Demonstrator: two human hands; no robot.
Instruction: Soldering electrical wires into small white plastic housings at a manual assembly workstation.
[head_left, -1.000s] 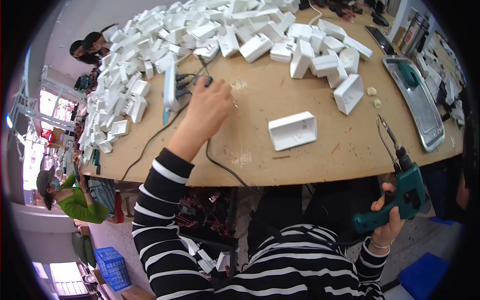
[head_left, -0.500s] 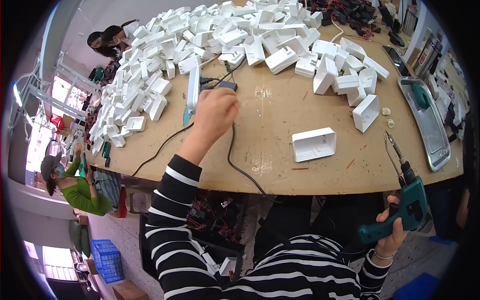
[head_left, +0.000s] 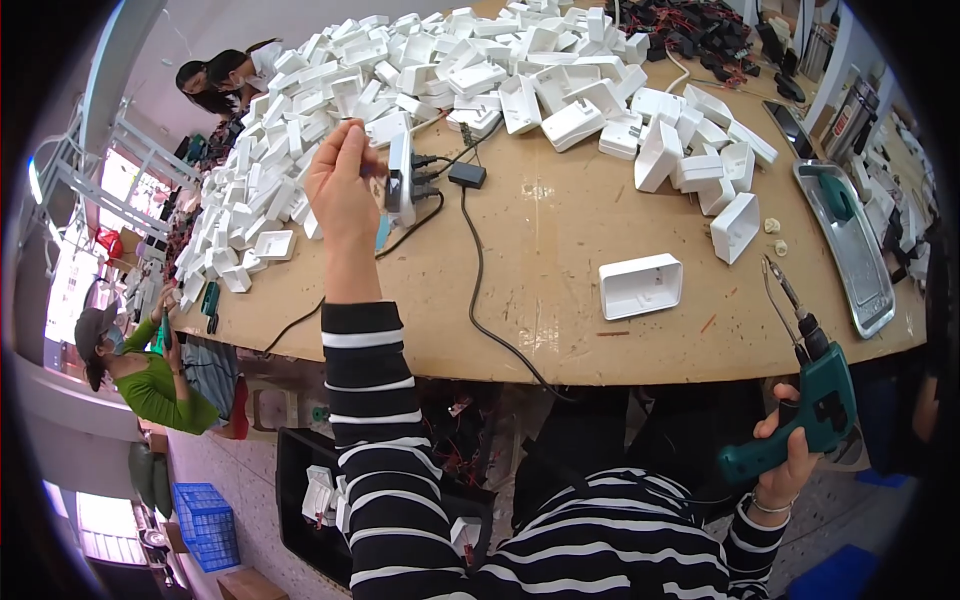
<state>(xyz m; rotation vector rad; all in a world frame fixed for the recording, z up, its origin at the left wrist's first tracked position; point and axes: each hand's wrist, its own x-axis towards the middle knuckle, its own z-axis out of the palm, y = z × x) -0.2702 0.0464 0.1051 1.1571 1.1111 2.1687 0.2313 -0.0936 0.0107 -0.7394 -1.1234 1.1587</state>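
My left hand (head_left: 345,185) is raised over the table's left side, just left of a white power strip (head_left: 399,170). Thumb and fingers are pinched together; whatever they hold, if anything, is too small to make out. Black plugs (head_left: 425,162) and cords come out of the strip's right side, beside a small black box (head_left: 467,175) on a cable. My right hand (head_left: 785,450) grips a green soldering gun (head_left: 828,405) in front of the table's near edge, its metal tip pointing up over the tabletop. An open white plastic case (head_left: 641,286) lies on the table by itself.
A large heap of white cases (head_left: 440,65) covers the table's far left and middle. A metal tray (head_left: 860,260) with a green item stands at the right. Below the table sits a black bin (head_left: 300,540). Another person (head_left: 150,370) works at the left.
My left hand has moved left and up, from the right of the power strip to its left side. The strip now shows more of its plugs. My right hand keeps the soldering gun nearly still.
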